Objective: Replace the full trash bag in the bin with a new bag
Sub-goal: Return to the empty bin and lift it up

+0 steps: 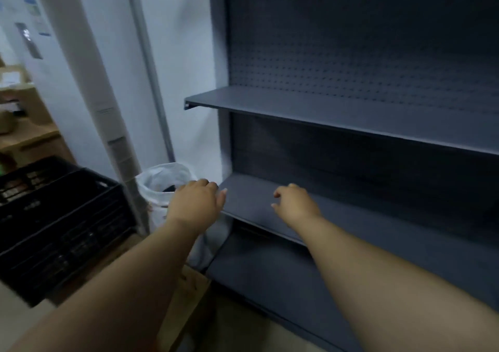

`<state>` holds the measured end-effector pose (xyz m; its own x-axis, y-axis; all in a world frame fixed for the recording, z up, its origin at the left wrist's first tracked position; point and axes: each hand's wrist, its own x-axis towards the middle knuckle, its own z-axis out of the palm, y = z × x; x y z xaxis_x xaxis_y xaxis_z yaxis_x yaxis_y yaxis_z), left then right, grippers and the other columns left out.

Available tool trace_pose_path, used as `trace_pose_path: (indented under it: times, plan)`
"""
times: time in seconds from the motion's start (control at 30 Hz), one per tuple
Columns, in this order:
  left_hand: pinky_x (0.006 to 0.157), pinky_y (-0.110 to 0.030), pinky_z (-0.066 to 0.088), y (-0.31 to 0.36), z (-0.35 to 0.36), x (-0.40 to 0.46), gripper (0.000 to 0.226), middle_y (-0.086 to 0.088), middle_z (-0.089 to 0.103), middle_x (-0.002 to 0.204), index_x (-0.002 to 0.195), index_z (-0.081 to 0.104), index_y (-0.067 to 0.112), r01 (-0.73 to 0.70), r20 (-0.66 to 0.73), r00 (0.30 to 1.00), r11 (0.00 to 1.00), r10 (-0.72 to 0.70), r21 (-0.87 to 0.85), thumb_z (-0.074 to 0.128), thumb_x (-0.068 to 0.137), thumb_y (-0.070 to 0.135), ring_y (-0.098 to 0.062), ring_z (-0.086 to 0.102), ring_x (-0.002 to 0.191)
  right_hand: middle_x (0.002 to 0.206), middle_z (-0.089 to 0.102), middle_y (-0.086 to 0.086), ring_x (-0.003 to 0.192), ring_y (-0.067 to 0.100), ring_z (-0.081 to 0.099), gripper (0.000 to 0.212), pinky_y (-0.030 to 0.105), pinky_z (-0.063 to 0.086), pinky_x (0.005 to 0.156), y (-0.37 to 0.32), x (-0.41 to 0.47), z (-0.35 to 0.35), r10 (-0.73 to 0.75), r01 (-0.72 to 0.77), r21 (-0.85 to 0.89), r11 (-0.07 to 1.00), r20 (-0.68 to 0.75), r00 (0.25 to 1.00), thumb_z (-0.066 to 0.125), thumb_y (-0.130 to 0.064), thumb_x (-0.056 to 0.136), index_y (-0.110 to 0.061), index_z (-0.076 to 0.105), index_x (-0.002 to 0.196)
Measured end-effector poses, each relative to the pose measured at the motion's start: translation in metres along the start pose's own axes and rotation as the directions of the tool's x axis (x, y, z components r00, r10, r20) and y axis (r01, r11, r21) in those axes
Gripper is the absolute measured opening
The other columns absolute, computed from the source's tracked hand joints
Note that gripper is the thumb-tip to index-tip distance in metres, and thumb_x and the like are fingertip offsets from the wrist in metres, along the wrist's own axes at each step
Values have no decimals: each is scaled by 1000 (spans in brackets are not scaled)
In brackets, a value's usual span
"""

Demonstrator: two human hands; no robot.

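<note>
A small bin lined with a white trash bag stands on the floor in the corner, between a white pillar and a dark shelf unit. Dark rubbish shows inside its mouth. My left hand hovers over the bin's right rim, fingers loosely curled and holding nothing; whether it touches the bag I cannot tell. My right hand is stretched out over the lower shelf to the right of the bin, fingers apart and empty. The bin's lower part is hidden behind my left forearm.
A dark metal shelf unit with a pegboard back fills the right side. A black plastic crate sits at the left on a wooden pallet. A white pillar rises beside the bin. Wooden shelving with boxes stands far left.
</note>
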<state>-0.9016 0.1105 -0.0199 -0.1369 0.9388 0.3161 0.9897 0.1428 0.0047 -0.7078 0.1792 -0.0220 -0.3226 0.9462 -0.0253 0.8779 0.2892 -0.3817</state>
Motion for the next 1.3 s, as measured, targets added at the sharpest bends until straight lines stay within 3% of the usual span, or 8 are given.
trace_pose_path:
  times: [0.2, 0.37, 0.53, 0.77, 0.9, 1.3]
  plan:
    - [76, -38, 43, 195, -3, 7, 55, -16, 65, 98, 96, 64, 7, -297, -100, 953, 947, 286, -122, 22, 90, 43, -36, 59, 94, 132, 48, 12, 119, 30, 50, 34, 34, 44, 94, 167, -85, -78, 236, -239, -10, 971, -130, 963, 53, -27, 94, -16, 56, 127]
    - [74, -37, 43, 358, -9, -3, 49, -11, 66, 101, 100, 64, 10, -531, -144, 847, 829, 512, -173, 26, 95, 41, -32, 60, 94, 134, 48, 11, 121, 31, 49, 33, 34, 46, 97, 294, -178, -138, 466, -475, 20, 880, -234, 853, 51, -19, 94, -16, 56, 127]
    - [75, -35, 42, 505, -25, -30, 44, -9, 65, 103, 101, 63, 13, -720, -166, 693, 663, 701, -207, 29, 96, 40, -30, 59, 96, 144, 40, 14, 125, 32, 47, 35, 37, 44, 97, 391, -277, -184, 683, -692, 98, 715, -306, 663, 49, -19, 95, -14, 53, 130]
    - [79, -36, 41, 676, -48, -82, 43, -9, 66, 103, 101, 63, 14, -873, -221, 462, 396, 859, -284, 30, 95, 41, -30, 58, 99, 133, 47, 14, 118, 35, 48, 35, 39, 47, 92, 483, -407, -215, 850, -864, 194, 464, -375, 371, 48, -22, 96, -13, 53, 129]
    - [81, -36, 41, 759, -54, -110, 43, -9, 66, 103, 100, 64, 13, -911, -258, 345, 256, 903, -322, 31, 95, 40, -30, 58, 98, 121, 51, 17, 113, 37, 50, 28, 37, 47, 91, 529, -466, -231, 897, -914, 256, 316, -396, 199, 48, -17, 91, -8, 59, 116]
    - [80, -36, 39, 1016, -71, -143, 42, -9, 65, 105, 100, 62, 13, -946, -363, 14, -105, 932, -306, 31, 95, 40, -30, 57, 100, 129, 52, 14, 120, 33, 48, 34, 38, 45, 97, 681, -553, -297, 879, -908, 419, 0, -433, -200, 54, -24, 91, -15, 57, 123]
